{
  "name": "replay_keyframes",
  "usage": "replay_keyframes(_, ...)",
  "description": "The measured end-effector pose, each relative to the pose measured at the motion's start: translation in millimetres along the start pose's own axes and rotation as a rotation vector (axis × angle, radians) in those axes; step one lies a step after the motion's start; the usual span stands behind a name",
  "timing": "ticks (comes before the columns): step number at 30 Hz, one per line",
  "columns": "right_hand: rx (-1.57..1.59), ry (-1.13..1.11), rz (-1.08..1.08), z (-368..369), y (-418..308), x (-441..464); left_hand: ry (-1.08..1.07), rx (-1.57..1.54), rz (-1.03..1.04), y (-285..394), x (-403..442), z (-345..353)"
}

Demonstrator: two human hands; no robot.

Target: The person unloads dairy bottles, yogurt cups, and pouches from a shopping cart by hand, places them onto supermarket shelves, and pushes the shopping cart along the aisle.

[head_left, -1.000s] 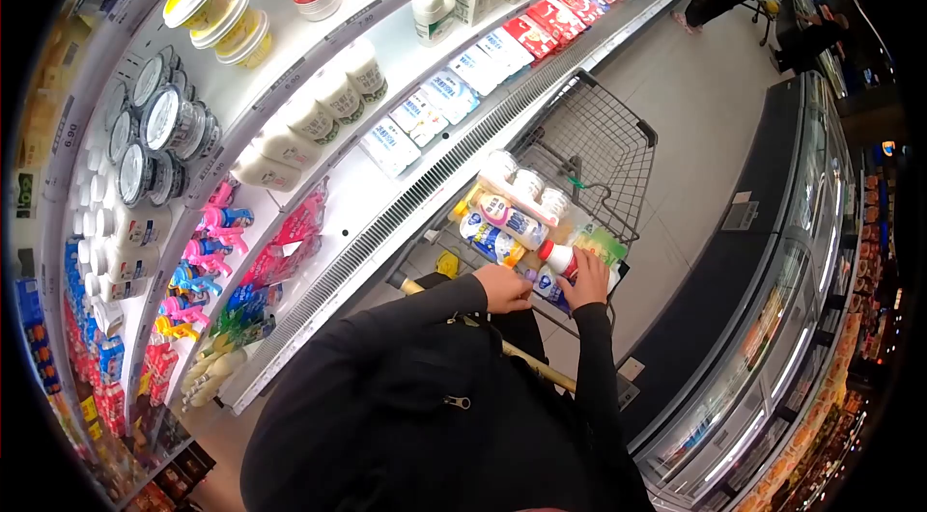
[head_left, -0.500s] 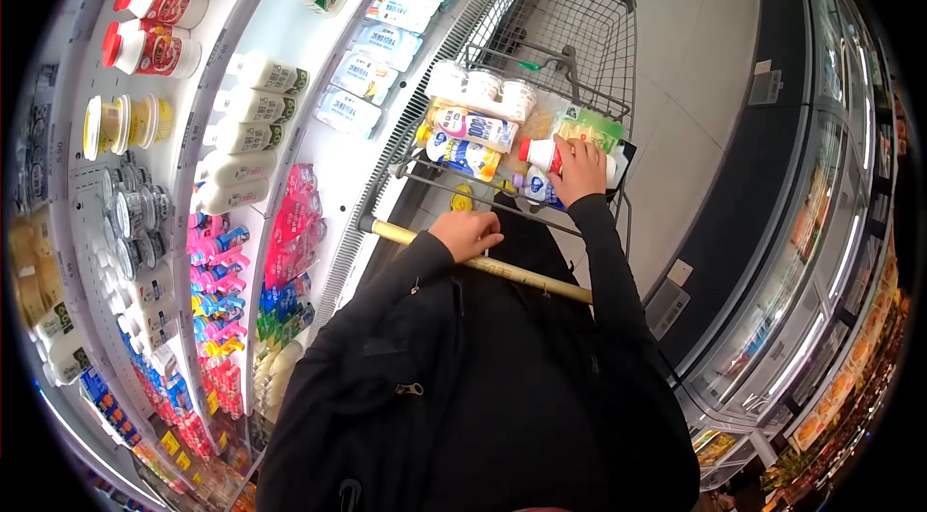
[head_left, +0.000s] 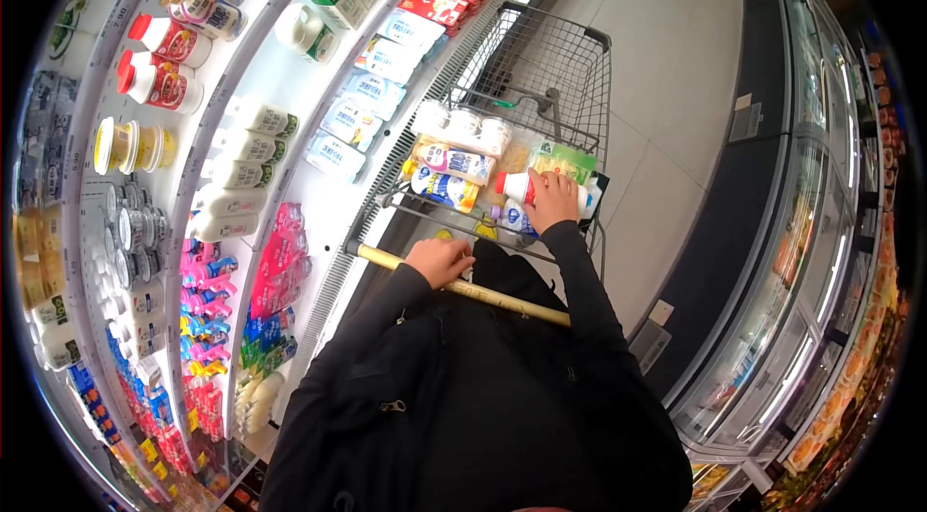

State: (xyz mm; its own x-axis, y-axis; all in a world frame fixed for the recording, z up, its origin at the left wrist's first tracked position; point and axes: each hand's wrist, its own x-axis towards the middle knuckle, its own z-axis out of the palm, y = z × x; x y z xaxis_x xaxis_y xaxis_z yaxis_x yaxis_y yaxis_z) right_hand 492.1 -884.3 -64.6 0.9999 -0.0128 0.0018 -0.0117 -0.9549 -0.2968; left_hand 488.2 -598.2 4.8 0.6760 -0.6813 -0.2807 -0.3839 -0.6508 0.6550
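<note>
My left hand is closed round the pale yellow handle of a wire shopping cart. Over the cart's near end, my right hand grips a white bottle with a red cap, which lies on its side among the goods. Left of it lie a bottle with a purple-and-white label and a blue-and-yellow package. Just below the held bottle is a blue-and-white bottle. A green package sits beyond my right hand, and a pack of white cups is farther left.
Along my left runs a lit refrigerated shelf with white milk bottles, red-capped bottles and flat white packs. A glass-fronted freezer lines the right side. Grey tiled floor stretches ahead between them.
The camera view has shifted, so the cart and both hands appear lower and slightly left. More of the shelf and aisle ahead shows. Both hands keep their holds.
</note>
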Motion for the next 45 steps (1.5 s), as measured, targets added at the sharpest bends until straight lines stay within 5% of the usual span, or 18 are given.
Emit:
replay_keyframes(4, 0.001, 0.014, -0.011, 1, 5, 6, 0.554, -0.187, 0.143, 60, 17, -113)
replay_keyframes(8, -0.02, 0.009, -0.026, 2, 5, 7, 1.157, 0.059, 0.773, 144, -32, -293)
replay_keyframes(10, -0.027, 0.02, -0.034, 7, 4, 6, 1.007, 0.195, 1.239, 170, -82, -363)
replay_keyframes(14, -0.018, -0.021, -0.016, 6, 5, 4, 0.786, 0.053, 1.565, 224, -95, -352)
replay_keyframes(24, -0.039, -0.031, -0.026, 8, 7, 5, 0.728, 0.011, 1.576, 234, -105, -337)
replay_keyframes(39, -0.03, -0.001, -0.04, 12, 12, 8, 0.929, -0.233, 1.569, 222, -89, -329)
replay_keyframes(43, -0.06, -0.036, -0.036, 14, 13, 12, 1.038, -0.383, 1.369, 185, -75, -318)
replay_keyframes(45, -0.048, -0.057, -0.016, 7, 17, 16, 1.002, -0.064, 1.017, 132, -74, -312)
